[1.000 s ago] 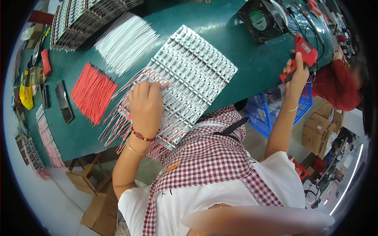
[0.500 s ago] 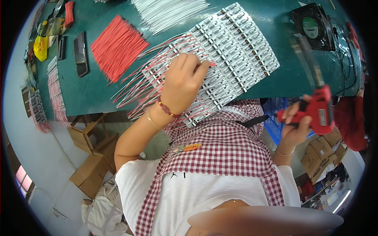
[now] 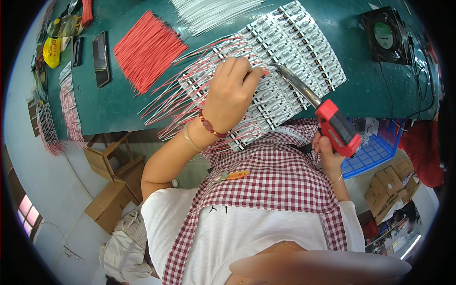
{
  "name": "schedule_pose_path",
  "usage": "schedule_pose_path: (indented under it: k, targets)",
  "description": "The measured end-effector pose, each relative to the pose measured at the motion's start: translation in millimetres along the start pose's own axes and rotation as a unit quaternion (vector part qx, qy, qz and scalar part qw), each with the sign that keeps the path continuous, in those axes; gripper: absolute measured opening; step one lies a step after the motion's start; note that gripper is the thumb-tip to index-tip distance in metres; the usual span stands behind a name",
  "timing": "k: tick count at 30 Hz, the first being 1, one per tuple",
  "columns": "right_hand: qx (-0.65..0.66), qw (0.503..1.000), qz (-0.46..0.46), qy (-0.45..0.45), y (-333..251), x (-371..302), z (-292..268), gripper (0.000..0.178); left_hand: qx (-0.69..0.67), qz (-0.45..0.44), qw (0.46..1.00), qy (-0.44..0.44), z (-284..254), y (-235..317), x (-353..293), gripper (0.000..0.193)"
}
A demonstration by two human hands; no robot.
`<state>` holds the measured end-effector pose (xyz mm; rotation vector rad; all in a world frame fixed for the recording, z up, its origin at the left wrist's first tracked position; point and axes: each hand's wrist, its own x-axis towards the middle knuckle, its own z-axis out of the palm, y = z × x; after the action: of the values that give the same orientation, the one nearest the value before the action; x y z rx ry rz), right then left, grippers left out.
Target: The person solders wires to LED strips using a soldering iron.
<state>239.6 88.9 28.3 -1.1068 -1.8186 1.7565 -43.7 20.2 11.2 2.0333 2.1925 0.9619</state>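
Note:
My right hand [image 3: 329,151] grips a red and black soldering gun [image 3: 336,127]. Its metal barrel slants up and left, and the tip is over the middle of a white panel of small circuit boards [image 3: 304,52]. Close to that tip, my left hand [image 3: 232,90] is closed above the panel, thumb and forefinger pinched together. A bit of red shows at the pinch, probably a wire end, but the fingers hide most of it. Many red and white wires [image 3: 166,104] stick out from the panel's left part, under and beside my left hand.
Loose bundles of red wires [image 3: 147,50] and white wires [image 3: 209,14] lie on the green table [image 3: 133,111]. A phone [image 3: 100,59] is at left, a black fan [image 3: 387,35] at far right. A blue basket [image 3: 375,152] stands below the table edge; wired board strips [image 3: 70,102] lie far left.
My right hand has brought the soldering gun leftward from the right side, and its tip is now over the panel near my left hand. My left hand stays pinched over the boards.

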Motion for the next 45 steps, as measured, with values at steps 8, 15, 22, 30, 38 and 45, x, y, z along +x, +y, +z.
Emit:
schedule_pose_path:
  k: [8, 15, 22, 30, 38, 45]
  targets:
    - [-0.121, 0.993, -0.005, 0.003, 13.8, -1.2, -5.4, 0.02, -0.001, -0.001, 1.0, -0.015, -0.6, -1.3, 3.6, 0.015]
    - [-0.159, 0.986, -0.049, 0.013, 12.8, -0.3, -7.7, 0.022, -0.013, -0.01, 1.0, -0.025, 0.6, -3.0, 2.8, 0.016]
    - [-0.181, 0.982, -0.06, 0.013, 17.4, -1.4, -9.2, 0.024, -0.008, -0.016, 1.0, -0.013, 0.0, -1.4, 6.1, 0.025]
    - [-0.064, 0.997, -0.05, -0.001, 6.0, -5.5, -6.5, 0.041, 0.003, -0.018, 1.0, -0.019, 1.1, -1.3, 6.9, 0.021]
    - [0.001, 0.999, -0.028, 0.021, 18.7, -18.7, -13.0, 0.032, 0.027, 0.014, 0.999, 0.016, -3.9, 7.9, 3.0, 0.025]
    - [-0.084, 0.995, -0.057, -0.011, 16.7, -14.6, -10.0, 0.032, -0.004, 0.013, 1.0, -0.021, 2.1, 7.6, -2.4, 0.018]
